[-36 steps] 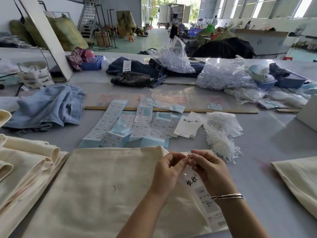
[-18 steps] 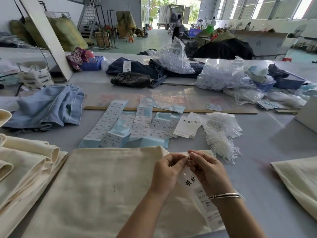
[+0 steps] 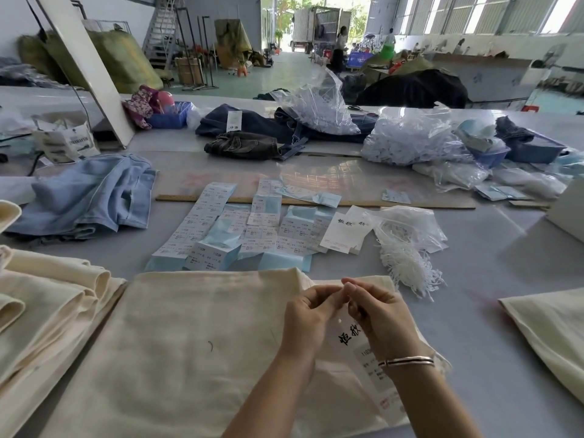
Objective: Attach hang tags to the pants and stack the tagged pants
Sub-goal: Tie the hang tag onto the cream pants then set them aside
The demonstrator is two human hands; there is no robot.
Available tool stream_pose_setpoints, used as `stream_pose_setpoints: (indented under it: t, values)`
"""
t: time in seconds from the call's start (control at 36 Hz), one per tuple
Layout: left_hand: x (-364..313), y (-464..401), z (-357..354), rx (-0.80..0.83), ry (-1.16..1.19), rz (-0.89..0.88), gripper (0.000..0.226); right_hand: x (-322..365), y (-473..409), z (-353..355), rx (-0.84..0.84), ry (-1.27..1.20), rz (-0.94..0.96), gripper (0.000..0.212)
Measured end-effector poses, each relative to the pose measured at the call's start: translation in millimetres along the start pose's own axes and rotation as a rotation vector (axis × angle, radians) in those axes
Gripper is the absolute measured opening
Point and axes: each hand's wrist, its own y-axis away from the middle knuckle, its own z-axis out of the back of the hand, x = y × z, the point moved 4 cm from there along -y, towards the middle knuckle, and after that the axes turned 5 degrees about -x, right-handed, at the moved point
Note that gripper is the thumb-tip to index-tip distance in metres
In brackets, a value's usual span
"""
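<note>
Folded cream pants [image 3: 177,343] lie flat on the grey table in front of me. Over their upper right corner my left hand [image 3: 308,314] and my right hand [image 3: 379,314] meet fingertip to fingertip, pinching something small at the top of a white hang tag [image 3: 350,338] printed with black characters. The tag hangs down between my wrists over the pants. What is pinched is too small to make out. A stack of folded cream pants [image 3: 47,298] lies at the left. Another cream piece [image 3: 550,336] lies at the right edge.
Sheets of printed labels and blue packets [image 3: 240,229] lie beyond the pants, with loose hang tags [image 3: 343,232] and a bag of white string loops [image 3: 407,245] to the right. Light blue jeans [image 3: 91,194], dark jeans [image 3: 252,134] and plastic bags [image 3: 410,140] lie farther back.
Both hands stay together at the top of the hang tag; the fingertips have shifted slightly. The pants have not moved.
</note>
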Motion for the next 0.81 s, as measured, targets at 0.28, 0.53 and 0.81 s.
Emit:
stream_pose_setpoints:
  t: [0.28, 0.53, 0.81]
  values:
    - [5, -10, -2, -0.029, 0.035, 0.085, 0.013, 4, -5, 3, -0.066, 0.26, 0.194, 0.021]
    - [14, -18, 0, -0.099, -0.052, 0.077, 0.007, -6, -8, 2, -0.087, 0.373, 0.267, 0.017]
    - [-5, -29, 35, -0.031, -0.456, -0.267, 0.032, 4, -35, 44, -0.279, 0.089, 0.244, 0.028]
